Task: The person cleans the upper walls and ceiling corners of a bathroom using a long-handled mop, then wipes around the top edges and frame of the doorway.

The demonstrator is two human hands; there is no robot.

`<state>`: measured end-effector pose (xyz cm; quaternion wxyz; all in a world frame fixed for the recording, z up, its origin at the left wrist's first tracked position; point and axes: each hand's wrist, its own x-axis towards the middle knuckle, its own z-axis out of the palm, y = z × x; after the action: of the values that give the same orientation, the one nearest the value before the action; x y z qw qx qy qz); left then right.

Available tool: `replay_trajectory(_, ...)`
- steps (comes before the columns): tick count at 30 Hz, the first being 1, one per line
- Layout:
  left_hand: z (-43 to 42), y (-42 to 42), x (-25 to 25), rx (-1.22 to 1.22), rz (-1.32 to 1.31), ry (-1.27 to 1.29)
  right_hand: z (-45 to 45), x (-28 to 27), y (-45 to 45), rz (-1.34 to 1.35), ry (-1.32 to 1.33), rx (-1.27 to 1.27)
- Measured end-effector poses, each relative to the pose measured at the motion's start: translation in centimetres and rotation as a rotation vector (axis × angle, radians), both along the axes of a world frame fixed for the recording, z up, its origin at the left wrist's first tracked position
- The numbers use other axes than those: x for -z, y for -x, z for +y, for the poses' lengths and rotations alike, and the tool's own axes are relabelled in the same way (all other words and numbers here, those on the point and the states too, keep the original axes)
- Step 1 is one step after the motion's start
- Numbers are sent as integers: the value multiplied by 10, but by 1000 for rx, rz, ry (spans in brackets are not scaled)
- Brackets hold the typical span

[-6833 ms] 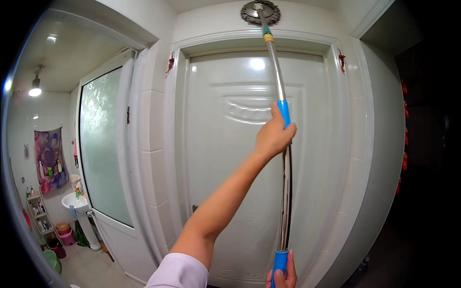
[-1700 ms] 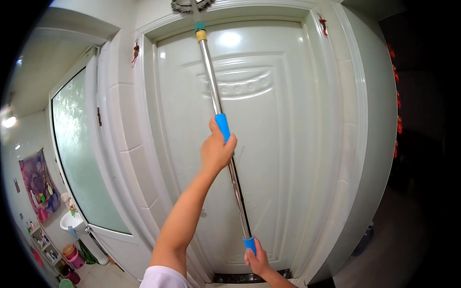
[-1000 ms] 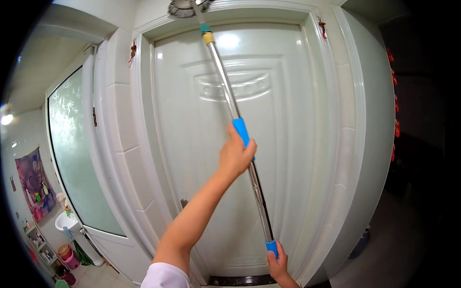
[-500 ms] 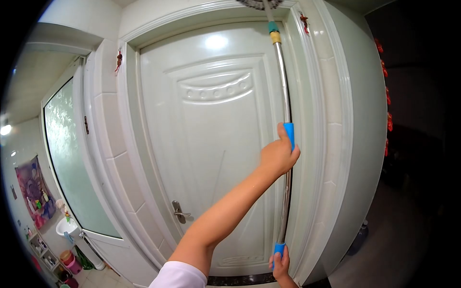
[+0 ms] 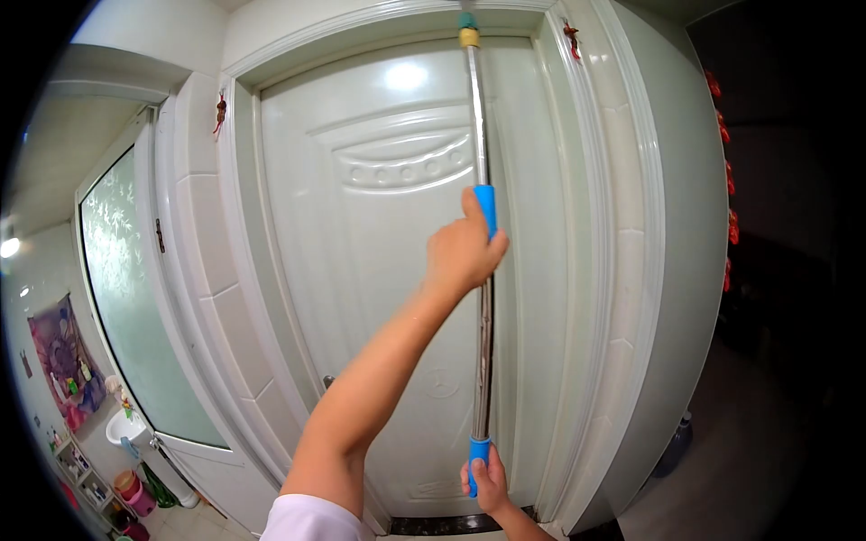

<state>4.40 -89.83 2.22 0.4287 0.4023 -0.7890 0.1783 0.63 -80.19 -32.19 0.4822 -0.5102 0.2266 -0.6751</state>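
A long mop (image 5: 478, 117) with a metal pole stands nearly upright in front of a closed pale door (image 5: 379, 261). My left hand (image 5: 465, 248) is closed around the pole's upper blue grip, its thumb pointing up. Lower down, my right hand (image 5: 489, 480) wraps the blue grip at the bottom end. A green and yellow collar (image 5: 468, 32) sits near the pole's top, in front of the upper door frame. The mop's head is cut off by the upper edge of the view.
White door frame (image 5: 239, 180) mouldings carry small red hanging ornaments (image 5: 571, 41). On the left, a frosted glass door (image 5: 135, 298) stands beside a washroom with a sink (image 5: 126, 427) and a shelf (image 5: 83, 473). A curved pale wall (image 5: 681, 270) rises on the right, with a large bottle (image 5: 673, 446) behind it.
Both hands and the mop have moved left, and the mop has also risen. Its fringed grey head, partly visible before, has gone out of view at the top.
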Motion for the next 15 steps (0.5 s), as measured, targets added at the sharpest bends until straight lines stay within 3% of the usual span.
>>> replay_trajectory(11, -18, -74, 13, 52, 297, -30, -4, -6, -3, 213, -28, 91)
replay_trajectory(15, -20, -62, 20, 171, 307, -39, -4, 12, 13, 280, -56, 335)
